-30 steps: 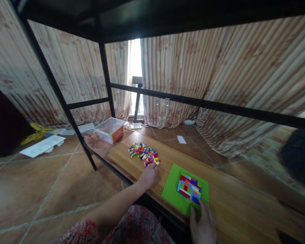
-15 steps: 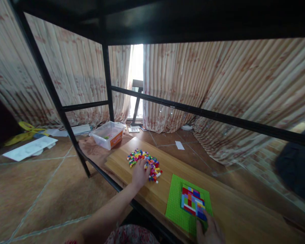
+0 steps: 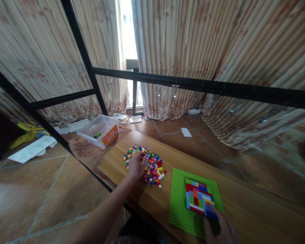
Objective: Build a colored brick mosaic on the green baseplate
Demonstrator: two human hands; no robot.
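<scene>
My left hand is over a pile of small colourful toy bricks, its fingers curled together in a pinch. Whatever is between the fingertips is too small or hidden to make out. On the right lies a green studded baseplate. A raised patchwork of red, blue, white, purple and green bricks sits on it. My right hand is at the near right corner of this patchwork, thumb and fingers apart. One fingertip touches or nearly touches the blue bricks there.
Pile and baseplate share a wooden board. Behind its left end stands a clear plastic box with an orange label and some green pieces inside. A black metal bar crosses in front of the curtains. Papers and a white tray lie on the tiled floor.
The view has tilted down and come closer to the board. My left hand has shifted slightly left over the pile, its fingers more curled. My right hand stays at the patchwork's corner.
</scene>
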